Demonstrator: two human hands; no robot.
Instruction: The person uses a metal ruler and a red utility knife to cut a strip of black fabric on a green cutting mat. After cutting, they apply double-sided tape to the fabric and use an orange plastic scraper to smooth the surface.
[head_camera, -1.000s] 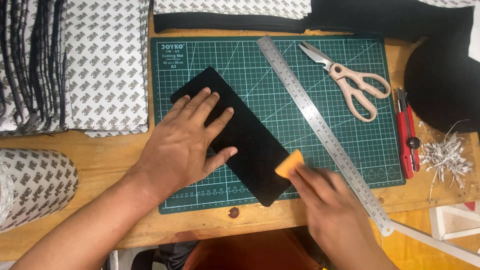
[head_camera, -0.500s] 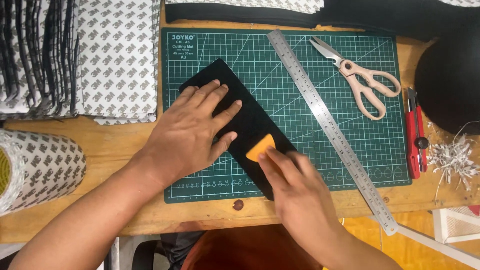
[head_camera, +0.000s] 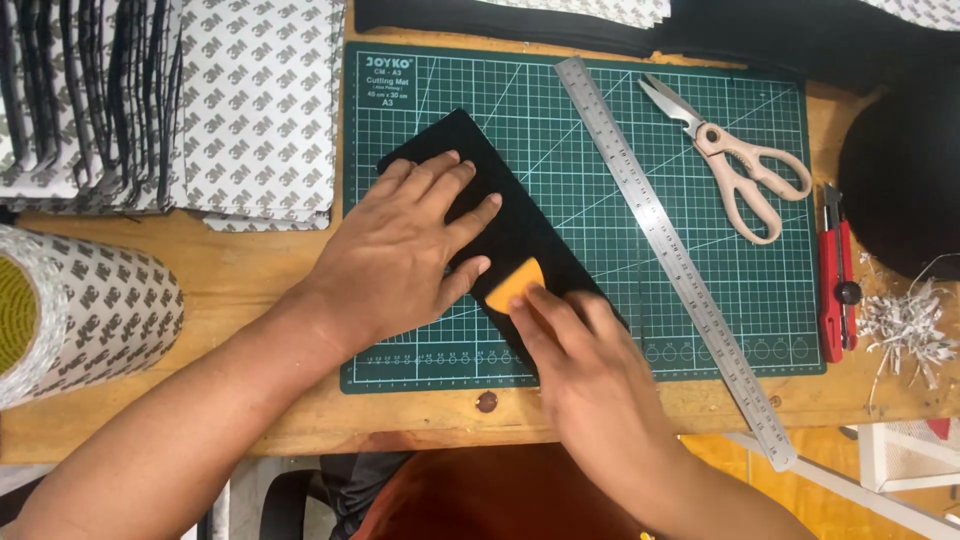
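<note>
A black rectangular sheet (head_camera: 520, 225) lies slanted on a green cutting mat (head_camera: 600, 130). My left hand (head_camera: 405, 250) presses flat on the sheet's upper left part, fingers spread. My right hand (head_camera: 590, 370) grips a small orange scraper (head_camera: 516, 285) and holds its edge against the sheet, just right of my left fingertips. The sheet's lower end is hidden under my right hand.
A steel ruler (head_camera: 670, 250) lies diagonally over the mat. Beige scissors (head_camera: 740, 170) and a red utility knife (head_camera: 835, 275) sit to the right, with white shreds (head_camera: 905, 325) beyond. Stacked printed sheets (head_camera: 170, 100) and a large tape roll (head_camera: 70, 310) are on the left.
My right hand has slid the orange scraper leftward along the black sheet, from its right edge toward my left hand. My left hand has stayed pressed on the sheet.
</note>
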